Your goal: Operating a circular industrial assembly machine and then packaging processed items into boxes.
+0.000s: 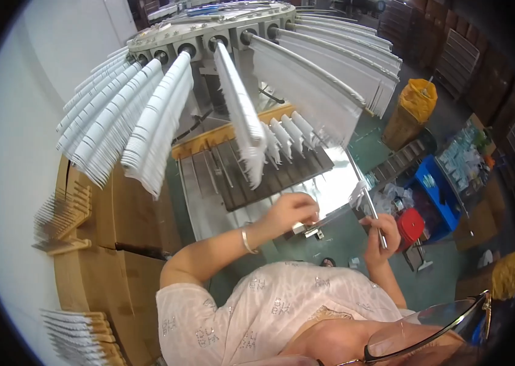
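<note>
My right hand [380, 235] is closed around a thin metal rod [372, 210] that stands tilted, with a small white piece at its upper end. My left hand [293, 211], a bracelet on its wrist, reaches forward with curled fingers over the shiny metal table [337, 189]; whether it holds anything is hidden. Just beyond both hands lies a dark slatted rack [251, 177] with a row of white pointed pieces [288, 135] standing on it. Above hangs a round carousel machine [221, 27] with long racks of white pieces [154, 122] fanning outward.
Cardboard boxes [129, 213] stand at the left, with wooden racks of white pieces [62, 219] stuck beside them. At the right, on the green floor, are a red stool [411, 227], a blue crate [437, 192] and a bin with a yellow bag [417, 100].
</note>
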Demonstrator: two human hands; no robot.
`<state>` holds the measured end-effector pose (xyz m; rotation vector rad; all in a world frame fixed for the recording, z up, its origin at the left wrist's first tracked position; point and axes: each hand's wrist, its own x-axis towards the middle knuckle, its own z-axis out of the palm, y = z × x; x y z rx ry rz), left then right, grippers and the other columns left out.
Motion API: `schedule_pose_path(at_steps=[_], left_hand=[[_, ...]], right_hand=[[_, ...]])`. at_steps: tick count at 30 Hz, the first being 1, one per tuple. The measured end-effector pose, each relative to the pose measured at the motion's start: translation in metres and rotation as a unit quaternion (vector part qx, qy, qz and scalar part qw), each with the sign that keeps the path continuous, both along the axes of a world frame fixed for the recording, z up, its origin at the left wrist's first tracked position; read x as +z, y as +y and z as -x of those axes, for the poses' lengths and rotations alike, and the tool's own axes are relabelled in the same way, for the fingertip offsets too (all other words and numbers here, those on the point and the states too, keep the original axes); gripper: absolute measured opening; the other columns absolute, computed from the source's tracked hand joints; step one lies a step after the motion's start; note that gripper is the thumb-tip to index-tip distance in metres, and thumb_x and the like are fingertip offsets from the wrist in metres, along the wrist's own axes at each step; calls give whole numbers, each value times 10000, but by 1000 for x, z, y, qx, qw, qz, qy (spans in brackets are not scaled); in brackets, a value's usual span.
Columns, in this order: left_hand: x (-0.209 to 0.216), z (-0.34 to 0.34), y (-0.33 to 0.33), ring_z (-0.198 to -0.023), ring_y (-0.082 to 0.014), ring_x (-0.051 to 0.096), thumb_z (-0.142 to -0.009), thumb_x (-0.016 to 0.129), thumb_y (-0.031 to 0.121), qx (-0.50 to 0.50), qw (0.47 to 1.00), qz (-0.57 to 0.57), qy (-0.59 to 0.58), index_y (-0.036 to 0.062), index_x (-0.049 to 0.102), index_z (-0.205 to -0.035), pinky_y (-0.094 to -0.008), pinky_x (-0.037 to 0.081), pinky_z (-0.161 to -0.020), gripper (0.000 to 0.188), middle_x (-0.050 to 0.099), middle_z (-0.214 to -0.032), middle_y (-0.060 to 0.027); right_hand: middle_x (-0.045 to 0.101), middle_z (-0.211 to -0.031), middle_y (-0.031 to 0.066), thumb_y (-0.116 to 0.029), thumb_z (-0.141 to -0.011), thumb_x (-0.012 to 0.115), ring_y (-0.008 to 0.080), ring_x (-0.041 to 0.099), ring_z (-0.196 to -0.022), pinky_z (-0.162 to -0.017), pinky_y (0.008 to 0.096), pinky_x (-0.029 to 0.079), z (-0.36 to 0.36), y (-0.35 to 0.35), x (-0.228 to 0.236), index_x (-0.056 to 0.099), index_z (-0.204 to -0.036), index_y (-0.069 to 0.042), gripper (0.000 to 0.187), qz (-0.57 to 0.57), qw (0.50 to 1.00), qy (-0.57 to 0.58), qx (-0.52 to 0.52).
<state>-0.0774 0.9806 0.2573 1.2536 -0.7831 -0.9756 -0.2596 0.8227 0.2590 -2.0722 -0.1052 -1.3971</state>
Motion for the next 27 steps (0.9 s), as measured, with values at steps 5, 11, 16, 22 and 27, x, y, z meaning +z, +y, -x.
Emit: schedule_pose_path(at_steps=[5,11,16,22,27], left_hand=[[-19,-69,54,-634,-101,510,-845,552,165,183,982,-37,25,15,569,-904,-222,432,-593,162,556,-717,-39],[-28,-110,52,-585,-127,465,-820,561,411,207,977,41,35,51,529,-851,-246,395,-561,362,512,-689,-28],[-37,-131,35,-598,-88,457,-895,468,334,261,954,141,47,92,462,-879,-195,400,-552,242,461,-685,13],[-37,-144,8,-527,-88,396,-938,348,311,277,932,226,56,139,381,-715,-203,318,-466,284,361,-615,25],[-24,-139,4,-440,-99,375,-922,353,236,320,925,203,30,132,385,-649,-227,298,-404,293,376,-544,10]], right_hand=[[533,-857,129,69,-805,462,159,584,-698,-638,256,472,19,29,7,537,-889,38,117,-125,992,34,-2],[547,-825,103,3,-848,442,167,561,-699,-634,275,463,48,38,-12,528,-913,40,114,-254,963,-30,-84],[561,-868,141,-106,-861,449,180,538,-672,-603,282,430,73,50,-13,548,-953,50,207,-254,963,-77,-37],[586,-714,115,-170,-841,477,172,543,-603,-545,282,418,63,59,28,580,-912,46,249,-61,993,95,24],[591,-675,91,-98,-814,505,177,562,-592,-547,270,439,40,67,70,591,-891,41,181,-2,991,124,54]])
